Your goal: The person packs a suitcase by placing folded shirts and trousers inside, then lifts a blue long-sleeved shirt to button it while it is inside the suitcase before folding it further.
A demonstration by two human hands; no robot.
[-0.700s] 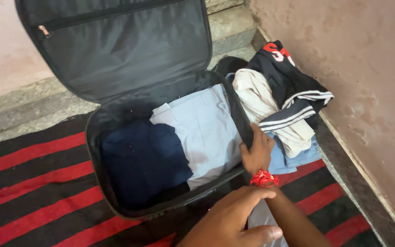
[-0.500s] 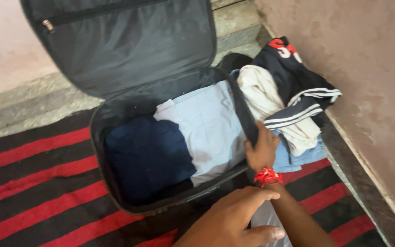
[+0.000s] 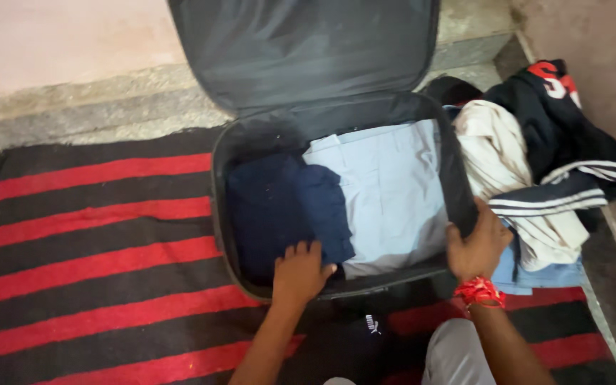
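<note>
1. The left hand (image 3: pixel 299 272) lies palm-down, fingers spread, on the dark navy garment (image 3: pixel 279 210) at the near edge of the open suitcase (image 3: pixel 231 153) — its grip is open, pressing flat and holding nothing.
2. The right hand (image 3: pixel 475 246), with a red thread band (image 3: pixel 478 291) at the wrist, has its grip closed on the suitcase's right wall near the front corner.
3. The suitcase lies on a red-and-black striped rug (image 3: pixel 87 235), its lid (image 3: pixel 308 46) standing up at the far side.
4. Inside, the navy garment fills the left half; a folded pale blue garment (image 3: pixel 390 189) fills the right half, touching it.
5. Just right of the suitcase sits a pile of clothes — a cream piece (image 3: pixel 504 160) and a dark jacket with white stripes (image 3: pixel 572 153) — against the wall.
</note>
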